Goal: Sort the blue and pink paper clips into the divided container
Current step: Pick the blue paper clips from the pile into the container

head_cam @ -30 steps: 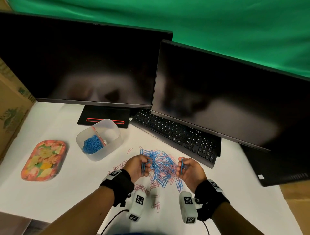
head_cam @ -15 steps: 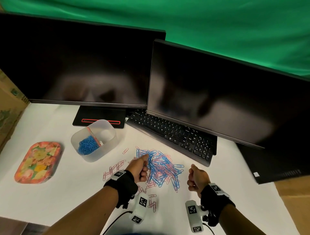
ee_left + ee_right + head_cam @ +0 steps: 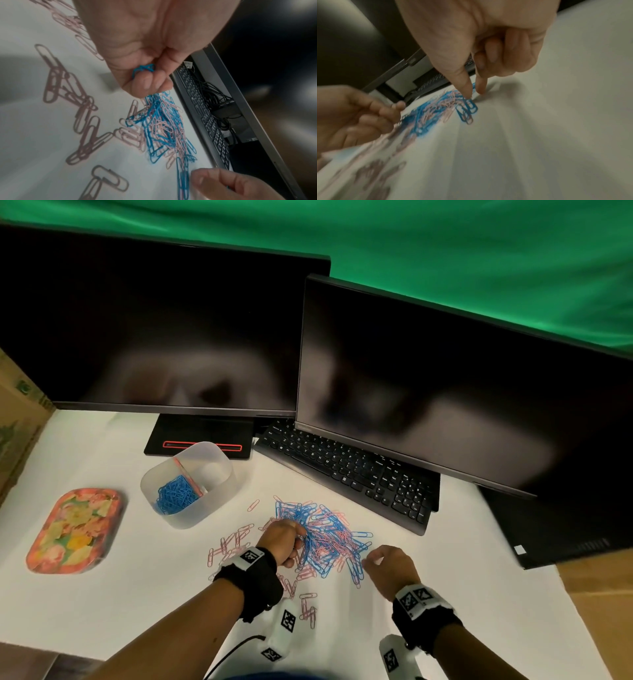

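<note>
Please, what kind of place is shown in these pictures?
Most likely an office desk set up for recording: two dark flat monitors stand above a black computer keyboard on a white tabletop, with a green fabric backdrop behind.

— Behind everything? 
— Green cloth, wrinkled, hung as a backdrop. 
— And in front? 
— Two dark monitors, side by side, on a white table. Black keyboard partly under the right one. Cardboard box at far left.
</note>
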A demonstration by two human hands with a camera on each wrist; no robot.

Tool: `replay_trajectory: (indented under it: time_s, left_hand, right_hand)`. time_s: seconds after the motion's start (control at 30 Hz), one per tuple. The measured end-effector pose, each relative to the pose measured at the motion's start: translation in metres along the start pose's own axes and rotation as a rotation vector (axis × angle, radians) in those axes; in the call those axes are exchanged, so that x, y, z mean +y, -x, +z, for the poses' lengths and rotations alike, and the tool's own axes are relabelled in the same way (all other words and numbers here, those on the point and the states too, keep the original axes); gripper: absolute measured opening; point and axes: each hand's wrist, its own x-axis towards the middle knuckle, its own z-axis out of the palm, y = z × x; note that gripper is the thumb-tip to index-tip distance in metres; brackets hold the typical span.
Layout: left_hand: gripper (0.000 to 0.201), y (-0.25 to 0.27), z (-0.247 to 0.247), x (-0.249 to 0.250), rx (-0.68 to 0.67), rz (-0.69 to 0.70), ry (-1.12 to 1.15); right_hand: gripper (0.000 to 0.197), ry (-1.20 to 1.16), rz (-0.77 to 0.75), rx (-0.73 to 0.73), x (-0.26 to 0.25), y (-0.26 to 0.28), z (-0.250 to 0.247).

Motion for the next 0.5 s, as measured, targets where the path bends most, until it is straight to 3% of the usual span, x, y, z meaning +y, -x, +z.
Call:
replay_trajectory:
  time_s: [0.13, 0.3, 0.5]
  left_hand:
    - [0.019, -0.001, 0.000, 0.002, 0.040, 0.037, -0.187]
    - [0.018, 0.005, 0.005, -0.006, 0.073, 0.224, -0.739]
    - [0.014, -0.002, 0.005, -0.016, 0.172, 0.305, -0.960]
  right_hand:
    - [0.010, 0.137, -0.056, 0.007, -0.003, 0.009, 0.004]
    - [0.024, 0.280, -0.103, 0.045, -0.010, 0.014, 0.010]
    - [0.023, 0.251, -0.068, 0.014, -0.013, 0.013, 0.008]
